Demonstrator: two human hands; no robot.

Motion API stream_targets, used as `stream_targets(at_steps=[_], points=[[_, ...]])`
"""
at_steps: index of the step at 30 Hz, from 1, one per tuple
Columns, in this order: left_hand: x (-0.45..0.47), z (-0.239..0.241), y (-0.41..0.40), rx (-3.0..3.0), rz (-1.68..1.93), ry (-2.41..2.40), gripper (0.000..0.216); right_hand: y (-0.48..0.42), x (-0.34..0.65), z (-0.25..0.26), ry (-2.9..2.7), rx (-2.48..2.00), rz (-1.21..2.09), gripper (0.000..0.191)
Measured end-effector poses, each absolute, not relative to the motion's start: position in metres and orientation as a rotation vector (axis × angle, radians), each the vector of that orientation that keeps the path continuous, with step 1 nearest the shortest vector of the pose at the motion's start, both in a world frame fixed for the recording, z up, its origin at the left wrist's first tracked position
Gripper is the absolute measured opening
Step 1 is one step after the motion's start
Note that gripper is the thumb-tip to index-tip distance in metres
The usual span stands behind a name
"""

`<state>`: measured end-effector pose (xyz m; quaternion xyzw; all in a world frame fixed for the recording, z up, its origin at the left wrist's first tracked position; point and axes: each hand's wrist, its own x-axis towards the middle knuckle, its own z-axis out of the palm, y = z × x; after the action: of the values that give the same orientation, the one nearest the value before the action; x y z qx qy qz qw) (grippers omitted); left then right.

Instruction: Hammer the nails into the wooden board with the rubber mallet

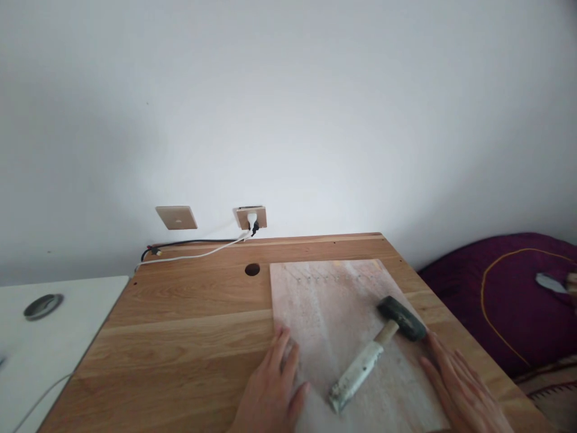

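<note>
A pale, worn wooden board (315, 325) lies flat on the wooden table. My left hand (273, 388) rests over its left edge, fingers stretched out and holding nothing. Along the right edge lies my right hand (462, 388), fingers also extended, its tips close to the hammer head. The hammer (403, 319) lies slantwise on the board between my hands. It has a dark, blocky head and a handle wrapped in whitish material, which points toward me. Near the board's far edge, several thin nails (318, 278) stand in a row; they are too small to make out well.
The wooden table (189, 337) has a round cable hole (252, 269). A white cable (198, 257) and a black one run to the wall socket (251, 218). At left is a white table (67, 349) with a grommet; a purple cushion (455, 288) is at right.
</note>
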<state>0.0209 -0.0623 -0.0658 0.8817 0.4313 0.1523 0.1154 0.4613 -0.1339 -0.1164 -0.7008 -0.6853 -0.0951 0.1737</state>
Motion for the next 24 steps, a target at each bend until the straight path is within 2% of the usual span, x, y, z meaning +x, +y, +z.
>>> stream_targets(at_steps=[5,10,19,24], points=[[0.08,-0.061,-0.053,2.616,0.397,0.967,0.064,-0.153,0.554,-0.119,-1.934,-1.859,-0.394,0.055],[0.093,-0.071,-0.059,2.708,0.439,0.938,0.076,-0.166,0.582,-0.131,-1.939,-1.896,-0.471,0.048],[0.04,-0.067,-0.06,2.919,0.629,1.29,0.061,-0.139,0.488,-0.097,-1.869,-2.036,-0.286,0.053],[-0.052,-0.073,-0.081,2.931,0.482,1.541,0.057,-0.139,0.417,-0.097,-2.138,-1.766,-0.242,0.045]])
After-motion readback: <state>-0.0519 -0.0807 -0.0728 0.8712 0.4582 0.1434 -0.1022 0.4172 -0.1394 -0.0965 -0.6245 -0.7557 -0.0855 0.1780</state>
